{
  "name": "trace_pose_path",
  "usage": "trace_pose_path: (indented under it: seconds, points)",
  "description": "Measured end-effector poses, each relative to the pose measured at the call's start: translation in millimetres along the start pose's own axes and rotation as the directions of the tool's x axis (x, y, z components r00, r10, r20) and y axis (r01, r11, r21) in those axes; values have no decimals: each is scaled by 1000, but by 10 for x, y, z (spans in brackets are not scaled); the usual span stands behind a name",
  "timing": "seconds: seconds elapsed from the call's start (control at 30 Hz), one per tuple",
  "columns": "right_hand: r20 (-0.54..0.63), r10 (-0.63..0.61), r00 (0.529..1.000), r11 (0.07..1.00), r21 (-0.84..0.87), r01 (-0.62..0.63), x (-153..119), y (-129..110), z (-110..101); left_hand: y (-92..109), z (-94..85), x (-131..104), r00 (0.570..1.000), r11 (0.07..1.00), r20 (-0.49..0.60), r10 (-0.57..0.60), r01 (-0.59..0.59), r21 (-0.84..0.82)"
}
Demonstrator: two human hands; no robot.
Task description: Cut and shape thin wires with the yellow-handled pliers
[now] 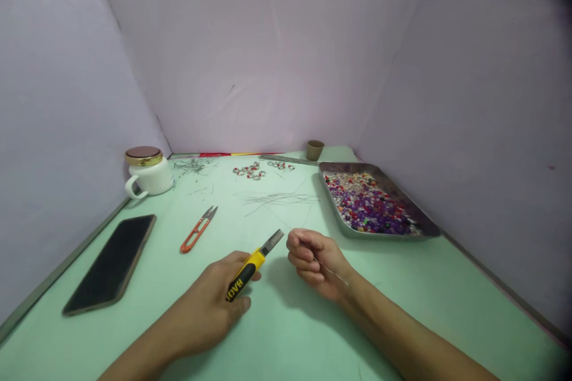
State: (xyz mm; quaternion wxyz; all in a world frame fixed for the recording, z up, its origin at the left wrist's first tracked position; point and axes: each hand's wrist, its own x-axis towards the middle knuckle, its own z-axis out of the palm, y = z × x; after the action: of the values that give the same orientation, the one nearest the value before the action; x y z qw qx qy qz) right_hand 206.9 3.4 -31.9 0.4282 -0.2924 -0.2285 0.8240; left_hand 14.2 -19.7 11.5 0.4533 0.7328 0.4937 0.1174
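Observation:
Held in my left hand [214, 300] is a pair of pliers [251, 268], seen nearly edge-on, with yellow-and-black handles and a short grey metal tip. The tip points up and right, close to the fingertips of my right hand but apart from them. My right hand [315, 259] is closed, thumb and forefinger pinching a thin wire [330, 272] that trails across the palm towards the wrist. Its other end, beyond the fingertips, is too fine to follow clearly. Orange thread snips [199, 230] lie on the green tabletop [277, 345], beyond my left hand.
A metal tray [344, 227] of mixed beads stands at right. Loose wires [281, 197] and beaded wire pieces [250, 171] lie further back, near wire scraps [192, 165]. At left are a phone [111, 265] and lidded white mug [154, 180]; a small brown cup [314, 150] stands behind.

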Motion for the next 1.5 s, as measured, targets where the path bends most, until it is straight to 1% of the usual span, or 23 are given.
trace_pose_path:
  seconds: [0.1, 0.2, 0.33, 0.43, 0.5, 0.57, 0.63, 0.7, 0.77, 0.87, 0.9, 0.97, 1.0, 1.03, 1.07, 1.1, 1.13, 1.17, 1.2, 1.27, 1.33, 1.4, 1.5]
  points:
    - [31, 34, 999, 999, 24, -35, -1, 14, -3, 29, 5, -8, 1000, 1000, -2, 21, -21, 12]
    - [94, 101, 990, 992, 64, -107, 1, 30, -12, 41, 22, 2, 998, 997, -8, 65, -65, 45]
    - [212, 174, 962, 967, 149, -208, 10, 24, -35, 2, 48, 32, 994, 991, -42, 96, -91, 97]
    - [264, 189, 946, 958, 161, -237, 14, 25, -48, -36, 41, 38, 994, 989, -47, 97, -91, 114]
    - [241, 143, 960, 979, 107, -173, 2, 35, -43, -54, 19, 27, 997, 995, -36, 62, -59, 83]
    - [198, 32, 980, 999, -6, -32, -23, 46, -26, -61, -11, 6, 1000, 1000, 29, 10, -9, -16]
    - [167, -89, 982, 979, -164, 117, -51, 51, -4, -51, -41, -16, 993, 991, 119, -3, 19, -135]
    - [143, -156, 977, 934, -302, 193, -70, 48, 13, -25, -63, -33, 988, 984, 154, -9, 36, -172]
    - [118, -162, 980, 904, -381, 195, -74, 42, 19, 1, -82, -37, 994, 994, 97, -44, 53, -91]
    - [85, -123, 989, 902, -407, 147, -65, 26, 10, -27, -142, -17, 998, 998, 7, -55, 55, 40]
    - [79, -120, 990, 902, -408, 142, -63, 19, 4, -65, -180, -4, 999, 998, -2, -51, 51, 32]
    - [75, -141, 987, 897, -411, 160, -63, 4, -4, -173, -289, 25, 996, 996, -45, -73, 70, -52]
    - [77, -163, 984, 892, -415, 180, -65, -1, -6, -233, -355, 38, 987, 987, -117, -113, 97, -128]
    - [77, -182, 980, 887, -418, 197, -66, -2, -5, -288, -421, 49, 961, 977, -225, -160, 122, -175]
    - [75, -195, 978, 883, -421, 208, -67, 2, -1, -332, -480, 55, 930, 971, -307, -200, 147, -187]
    - [69, -203, 977, 881, -423, 213, -65, 10, 4, -360, -527, 56, 908, 964, -350, -230, 163, -211]
    - [57, -212, 976, 878, -428, 216, -61, 24, 11, -372, -556, 53, 899, 958, -361, -247, 170, -231]
    - [38, -225, 974, 874, -434, 219, -55, 41, 17, -368, -564, 45, 908, 954, -337, -247, 166, -250]
    - [14, -243, 970, 868, -443, 224, -47, 59, 22, -351, -551, 33, 929, 950, -287, -233, 155, -272]
    - [-29, -288, 957, 850, -467, 242, -26, 92, 23, -292, -481, 3, 970, 945, -154, -190, 138, -296]
    - [-49, -312, 949, 829, -501, 247, -6, 115, 14, -225, -383, -27, 983, 948, -44, -181, 162, -273]
    - [-53, -317, 947, 808, -538, 240, 9, 126, 0, -170, -295, -46, 981, 960, 3, -195, 192, -204]
    - [-59, -326, 943, 768, -598, 228, 23, 132, -17, -114, -220, -49, 979, 974, 8, -204, 204, -96]
